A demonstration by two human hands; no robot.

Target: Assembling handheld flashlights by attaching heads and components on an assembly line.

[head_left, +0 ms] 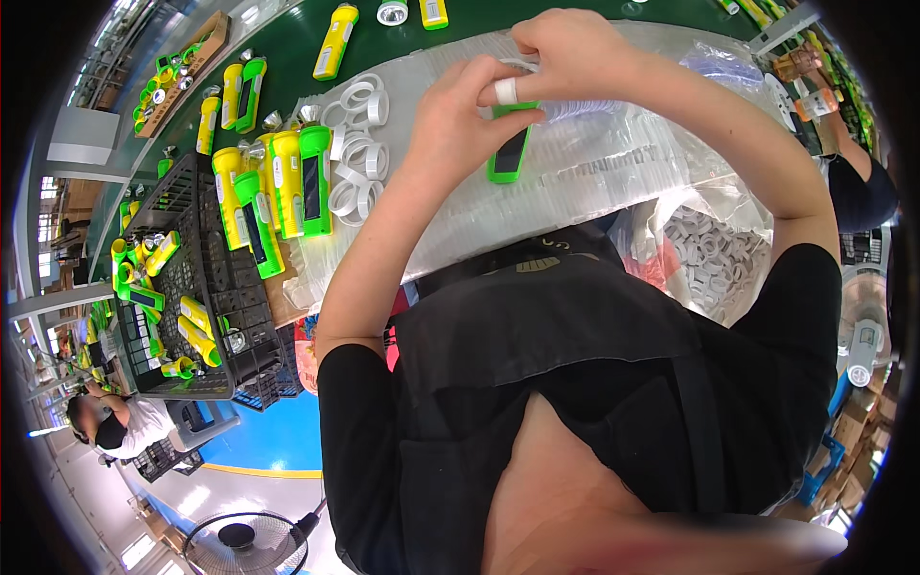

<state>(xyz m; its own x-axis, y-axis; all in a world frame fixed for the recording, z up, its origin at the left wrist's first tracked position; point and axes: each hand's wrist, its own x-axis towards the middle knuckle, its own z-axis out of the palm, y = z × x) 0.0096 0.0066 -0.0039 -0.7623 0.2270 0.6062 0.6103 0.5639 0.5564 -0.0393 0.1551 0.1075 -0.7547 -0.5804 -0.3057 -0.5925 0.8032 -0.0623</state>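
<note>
Upper end of the green flashlight body [510,151] is covered by both hands; only its lower part with the dark panel shows. What the fingertips pinch at its top is hard to make out, possibly a clear ring. The left hand [458,120], thumb taped white, grasps the flashlight's top from the left. The right hand [565,48] is curled above it, fingers closed at the same end; what it grips I cannot tell. Flashlight hangs just below both hands, over a clear plastic sheet [594,182]. White rings [356,153] lie left of it, near upright yellow and green flashlights [287,182]. A black crate [192,278] stands further left. A bag of white rings [714,259] sits lower right.
</note>
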